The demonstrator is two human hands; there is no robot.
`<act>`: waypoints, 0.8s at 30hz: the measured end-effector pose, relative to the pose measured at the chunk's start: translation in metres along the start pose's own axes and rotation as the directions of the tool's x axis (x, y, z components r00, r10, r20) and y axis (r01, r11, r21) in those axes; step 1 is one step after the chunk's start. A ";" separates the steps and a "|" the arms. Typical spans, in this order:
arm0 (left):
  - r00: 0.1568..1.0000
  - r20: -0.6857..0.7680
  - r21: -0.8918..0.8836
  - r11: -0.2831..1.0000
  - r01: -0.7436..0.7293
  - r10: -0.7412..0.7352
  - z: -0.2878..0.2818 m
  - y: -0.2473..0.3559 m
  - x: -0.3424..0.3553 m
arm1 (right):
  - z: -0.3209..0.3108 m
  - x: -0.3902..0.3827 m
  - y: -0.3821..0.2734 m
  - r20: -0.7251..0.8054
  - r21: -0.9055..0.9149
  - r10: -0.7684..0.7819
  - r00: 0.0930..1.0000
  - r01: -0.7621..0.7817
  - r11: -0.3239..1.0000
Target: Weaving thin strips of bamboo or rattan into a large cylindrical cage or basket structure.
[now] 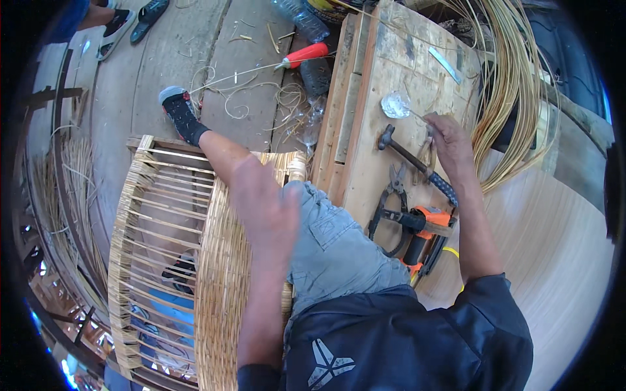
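Basket (222, 260) under blurred left hand (264, 208), grip unclear; right hand (450, 140) on desk (365, 163), fingers pinched beside hammer (417, 163).

Red-handled awl (301, 57), plastic bottle (301, 18)

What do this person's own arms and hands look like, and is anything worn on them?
Both hands, left hand and right hand, are bare, with no gloves, rings or watch visible. The forearms are bare too; dark navy sleeves cover only the upper arms. The left hand is motion-blurred.
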State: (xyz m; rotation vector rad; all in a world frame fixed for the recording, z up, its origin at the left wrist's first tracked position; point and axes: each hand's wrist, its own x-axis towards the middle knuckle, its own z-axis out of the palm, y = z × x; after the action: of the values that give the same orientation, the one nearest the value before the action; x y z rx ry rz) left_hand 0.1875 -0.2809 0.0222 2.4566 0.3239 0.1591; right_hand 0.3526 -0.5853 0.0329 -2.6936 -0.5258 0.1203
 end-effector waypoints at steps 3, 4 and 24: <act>0.974 0.116 0.008 0.980 -0.197 0.195 0.059 0.059 0.060 | -0.007 0.021 -0.009 0.081 -0.157 0.033 0.996 -0.020 0.987; 0.964 0.141 0.005 0.974 -0.227 0.224 0.076 0.073 0.073 | -0.007 0.029 -0.013 0.096 -0.157 0.078 0.992 -0.063 0.986; 0.983 0.087 -0.270 0.954 -0.131 0.160 0.150 0.051 0.071 | 0.020 0.042 -0.051 0.431 -0.305 0.008 0.902 0.137 0.943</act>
State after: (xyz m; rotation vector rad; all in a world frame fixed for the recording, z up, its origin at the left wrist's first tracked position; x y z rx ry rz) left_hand 0.2948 -0.3893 -0.0608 2.2139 0.0675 0.1225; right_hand 0.3705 -0.5185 0.0341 -2.9768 -0.8301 0.6758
